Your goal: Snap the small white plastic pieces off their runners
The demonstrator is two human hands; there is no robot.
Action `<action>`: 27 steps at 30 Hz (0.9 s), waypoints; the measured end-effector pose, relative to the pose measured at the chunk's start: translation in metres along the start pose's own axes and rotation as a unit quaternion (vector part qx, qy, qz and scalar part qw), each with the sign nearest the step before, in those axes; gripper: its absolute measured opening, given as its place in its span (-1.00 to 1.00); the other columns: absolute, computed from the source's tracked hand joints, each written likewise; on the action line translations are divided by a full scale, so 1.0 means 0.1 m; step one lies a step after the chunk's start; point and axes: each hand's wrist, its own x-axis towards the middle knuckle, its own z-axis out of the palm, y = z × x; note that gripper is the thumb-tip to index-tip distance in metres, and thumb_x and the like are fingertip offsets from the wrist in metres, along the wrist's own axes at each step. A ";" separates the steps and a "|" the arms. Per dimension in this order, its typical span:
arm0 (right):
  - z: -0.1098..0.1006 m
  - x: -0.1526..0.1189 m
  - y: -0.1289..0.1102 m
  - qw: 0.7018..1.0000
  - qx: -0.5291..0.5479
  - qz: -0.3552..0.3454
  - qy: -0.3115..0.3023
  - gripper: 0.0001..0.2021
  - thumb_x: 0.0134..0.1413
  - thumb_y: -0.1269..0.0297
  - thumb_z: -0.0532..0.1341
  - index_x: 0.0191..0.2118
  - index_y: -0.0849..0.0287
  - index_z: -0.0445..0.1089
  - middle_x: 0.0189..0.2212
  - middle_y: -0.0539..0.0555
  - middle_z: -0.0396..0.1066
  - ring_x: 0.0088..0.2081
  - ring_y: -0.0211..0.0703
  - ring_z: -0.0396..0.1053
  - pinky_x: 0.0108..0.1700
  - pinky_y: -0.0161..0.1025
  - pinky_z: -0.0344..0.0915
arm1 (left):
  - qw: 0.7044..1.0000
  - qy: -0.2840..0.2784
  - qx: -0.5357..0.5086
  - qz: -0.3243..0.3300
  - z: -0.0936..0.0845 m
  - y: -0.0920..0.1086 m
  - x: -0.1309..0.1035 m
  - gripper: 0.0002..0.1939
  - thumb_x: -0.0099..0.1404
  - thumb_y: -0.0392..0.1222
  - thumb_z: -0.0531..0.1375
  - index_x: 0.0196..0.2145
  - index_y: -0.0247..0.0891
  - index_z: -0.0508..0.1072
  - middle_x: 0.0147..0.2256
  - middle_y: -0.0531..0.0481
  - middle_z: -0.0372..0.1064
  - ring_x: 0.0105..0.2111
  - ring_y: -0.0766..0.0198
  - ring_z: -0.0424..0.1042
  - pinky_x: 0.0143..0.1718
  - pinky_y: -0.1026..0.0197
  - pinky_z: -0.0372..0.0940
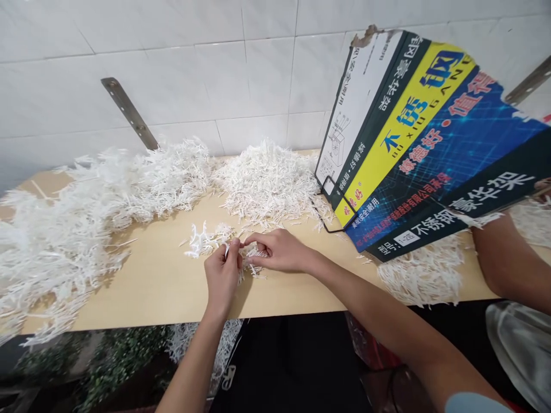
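Observation:
Over the wooden table, my left hand (222, 268) is closed with thumb and fingertips pinched on a small white plastic piece, mostly hidden by the fingers. My right hand (278, 251) meets it from the right, its index finger curled up to the left fingertips. Whatever the right fingers grip is too small to make out. Just behind and left of my hands lie branched white plastic pieces (200, 240). Short loose white sticks (258, 252) are scattered under and beside the right fingers.
A large heap of branched white plastic (146, 183) covers the left. A pile of short white sticks (269, 180) stands at the back. A printed cardboard panel (413, 143) in a black wire stand (340, 230) leans at right. Another person's arm (512, 261) is beyond it.

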 end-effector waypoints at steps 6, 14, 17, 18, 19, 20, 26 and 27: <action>-0.10 0.00 -0.09 0.982 0.177 0.059 0.006 -0.88 0.20 0.22 0.34 -0.24 0.15 0.56 -0.48 -0.04 0.45 -0.43 -0.26 0.37 -0.36 -0.33 0.23 | 0.997 0.054 -0.055 -0.019 -0.05 0.02 -0.02 -0.56 0.43 0.19 0.17 -0.25 -0.26 0.57 -0.58 0.10 0.31 -0.57 0.30 0.27 -0.48 0.25 0.19; 0.00 0.05 -0.16 0.954 0.286 0.081 0.027 -0.90 0.20 0.26 0.29 -0.29 0.16 0.42 -0.30 0.03 0.45 -0.33 -0.24 0.38 -0.37 -0.34 0.29 | 0.997 0.072 -0.011 -0.002 -0.38 0.06 -0.26 -0.54 0.46 0.12 0.16 -0.49 -0.23 0.50 -0.33 -0.09 0.55 -0.07 0.04 0.55 -0.01 0.11 0.39; 0.10 0.04 -0.15 0.973 0.215 0.068 0.055 -0.95 0.21 0.31 0.27 -0.29 0.14 0.41 -0.30 0.03 0.48 -0.35 -0.25 0.39 -0.37 -0.33 0.31 | 0.998 0.056 0.032 -0.029 -0.51 0.05 -0.30 -0.62 0.41 0.15 0.22 -0.26 -0.22 0.63 -0.15 -0.15 0.62 0.02 -0.06 0.54 0.05 0.01 0.42; 0.13 0.04 -0.14 0.979 0.181 0.055 0.075 -0.96 0.21 0.33 0.26 -0.29 0.13 0.41 -0.33 0.02 0.48 -0.38 -0.25 0.39 -0.36 -0.32 0.32 | 0.997 0.047 0.052 -0.028 -0.54 0.04 -0.32 -0.64 0.40 0.14 0.24 -0.16 -0.20 0.64 -0.07 -0.17 0.61 0.09 -0.10 0.50 0.10 -0.04 0.40; 0.15 0.03 -0.13 0.984 0.144 0.035 0.099 -0.96 0.21 0.34 0.26 -0.29 0.12 0.40 -0.35 0.02 0.49 -0.39 -0.25 0.39 -0.36 -0.30 0.33 | 0.996 0.038 0.075 -0.020 -0.57 0.03 -0.35 -0.64 0.38 0.12 0.26 -0.05 -0.16 0.63 0.03 -0.18 0.58 0.19 -0.13 0.44 0.17 -0.10 0.36; 0.17 0.03 -0.11 0.987 0.104 0.010 0.125 -0.96 0.21 0.35 0.25 -0.30 0.11 0.39 -0.36 0.02 0.49 -0.40 -0.23 0.40 -0.35 -0.29 0.34 | 0.995 0.031 0.100 -0.008 -0.59 0.02 -0.38 -0.62 0.38 0.10 0.27 0.03 -0.13 0.61 0.13 -0.17 0.52 0.28 -0.16 0.34 0.25 -0.16 0.30; 0.19 0.01 -0.03 0.966 -0.059 -0.093 0.233 -0.88 0.28 0.43 0.16 -0.29 0.10 0.35 -0.26 0.12 0.54 -0.23 -0.12 0.53 -0.23 -0.21 0.45 | 0.970 -0.002 0.242 0.007 -0.60 -0.15 -0.79 -0.41 0.40 0.07 0.22 0.35 0.02 0.36 0.42 -0.09 0.15 0.48 -0.18 -0.03 0.39 -0.34 0.10; 0.19 0.02 -0.01 0.964 -0.080 -0.094 0.236 -0.87 0.29 0.44 0.15 -0.29 0.10 0.35 -0.26 0.13 0.54 -0.23 -0.12 0.53 -0.22 -0.21 0.46 | 0.965 -0.008 0.260 0.012 -0.62 -0.18 -0.86 -0.45 0.41 0.07 0.21 0.32 0.05 0.40 0.41 -0.06 0.18 0.46 -0.18 0.02 0.39 -0.35 0.10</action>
